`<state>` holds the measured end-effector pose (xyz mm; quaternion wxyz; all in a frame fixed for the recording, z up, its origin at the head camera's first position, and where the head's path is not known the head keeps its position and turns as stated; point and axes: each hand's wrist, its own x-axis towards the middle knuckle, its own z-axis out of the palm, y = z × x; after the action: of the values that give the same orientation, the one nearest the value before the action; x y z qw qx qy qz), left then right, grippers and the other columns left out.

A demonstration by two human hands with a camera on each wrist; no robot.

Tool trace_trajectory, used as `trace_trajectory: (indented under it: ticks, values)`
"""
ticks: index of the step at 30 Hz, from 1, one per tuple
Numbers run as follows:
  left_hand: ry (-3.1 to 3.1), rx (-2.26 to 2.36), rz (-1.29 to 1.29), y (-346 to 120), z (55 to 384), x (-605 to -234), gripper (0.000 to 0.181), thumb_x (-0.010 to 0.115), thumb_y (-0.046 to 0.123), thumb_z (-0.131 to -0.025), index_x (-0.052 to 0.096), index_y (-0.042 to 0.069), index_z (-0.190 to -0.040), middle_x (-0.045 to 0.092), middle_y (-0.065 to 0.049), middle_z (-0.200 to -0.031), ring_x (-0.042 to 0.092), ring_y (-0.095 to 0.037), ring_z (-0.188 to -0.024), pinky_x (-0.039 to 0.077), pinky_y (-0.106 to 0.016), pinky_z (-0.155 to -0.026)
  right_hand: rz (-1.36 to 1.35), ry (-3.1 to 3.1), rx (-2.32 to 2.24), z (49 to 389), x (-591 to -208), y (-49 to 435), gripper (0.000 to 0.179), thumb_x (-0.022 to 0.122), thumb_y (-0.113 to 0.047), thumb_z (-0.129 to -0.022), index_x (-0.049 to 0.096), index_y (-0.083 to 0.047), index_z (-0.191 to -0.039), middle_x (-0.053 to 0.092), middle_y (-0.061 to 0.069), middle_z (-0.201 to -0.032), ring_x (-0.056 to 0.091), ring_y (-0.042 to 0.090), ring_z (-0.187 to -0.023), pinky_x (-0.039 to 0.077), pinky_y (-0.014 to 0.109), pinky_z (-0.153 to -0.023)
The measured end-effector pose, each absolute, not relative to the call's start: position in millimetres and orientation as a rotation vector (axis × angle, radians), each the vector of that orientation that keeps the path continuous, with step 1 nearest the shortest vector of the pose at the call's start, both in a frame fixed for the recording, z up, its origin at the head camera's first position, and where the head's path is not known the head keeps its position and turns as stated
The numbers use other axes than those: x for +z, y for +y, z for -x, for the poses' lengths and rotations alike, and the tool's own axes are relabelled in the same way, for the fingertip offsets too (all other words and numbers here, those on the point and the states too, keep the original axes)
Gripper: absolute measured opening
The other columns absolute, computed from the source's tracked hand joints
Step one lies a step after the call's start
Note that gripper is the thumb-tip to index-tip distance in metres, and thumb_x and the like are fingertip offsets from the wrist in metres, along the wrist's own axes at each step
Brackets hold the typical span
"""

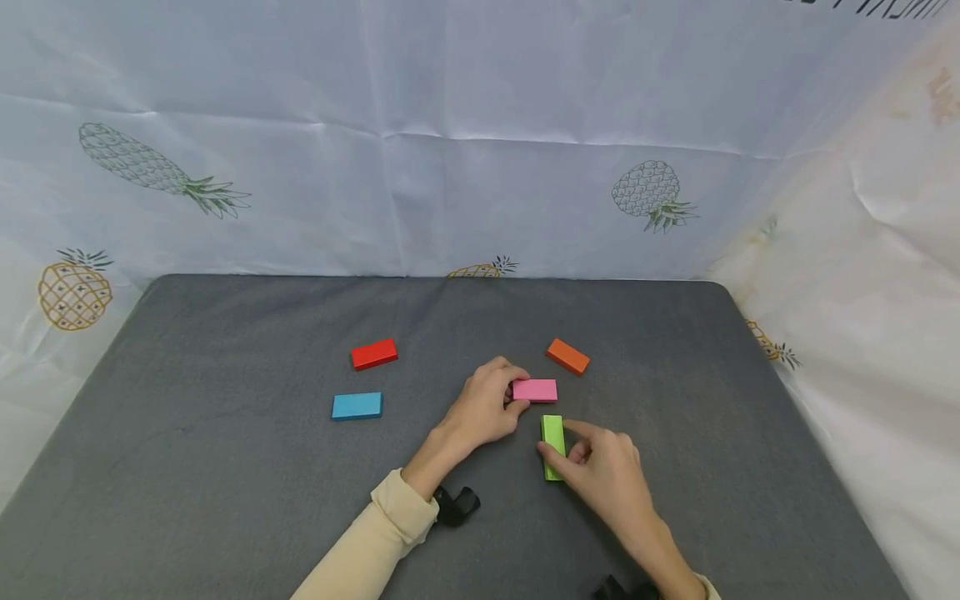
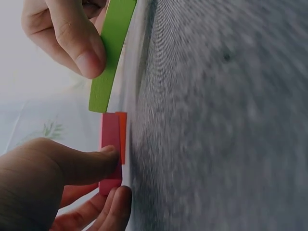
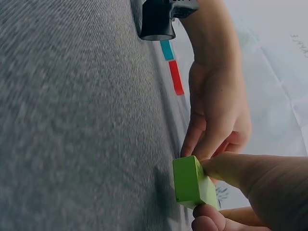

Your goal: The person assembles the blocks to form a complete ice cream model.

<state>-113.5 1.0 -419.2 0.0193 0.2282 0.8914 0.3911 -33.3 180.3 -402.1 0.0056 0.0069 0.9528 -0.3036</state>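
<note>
My left hand (image 1: 483,404) pinches a pink block (image 1: 536,391) by its left end, thumb on the near side and fingers on the far side. Just nearer to me, my right hand (image 1: 606,467) holds a green block (image 1: 552,447) between thumb and fingers, its long side pointing away from me. In the left wrist view the end of the green block (image 2: 107,72) comes close to the pink block (image 2: 110,154). The right wrist view has the green block (image 3: 191,182) end-on, with the pink one hidden behind it.
An orange block (image 1: 567,356) lies beyond the pink one, turned at an angle. To the left are a red block (image 1: 374,354) and a blue block (image 1: 357,406). A dark grey cloth covers the table (image 1: 225,500); a white pineapple-print curtain (image 1: 420,192) hangs behind it.
</note>
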Motion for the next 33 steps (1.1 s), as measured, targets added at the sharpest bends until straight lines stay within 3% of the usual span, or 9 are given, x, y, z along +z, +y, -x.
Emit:
trace_trajectory:
  ticks: [33]
  values:
    - [2.767,1.195,-0.628,-56.8,104.0,-415.3,0.027,0.081,0.004,-0.084,0.075,0.001,-0.11,0.069,-0.009,-0.1,0.061,-0.012,-0.077,0.052,-0.02,-0.069,0.254,2.922,-1.111,38.4,-409.4,127.5,0.029,0.088,-0.025,-0.081,0.08,-0.01,-0.105,0.047,-0.016,-0.047,0.036,-0.004,-0.039,0.032,0.019,-0.041]
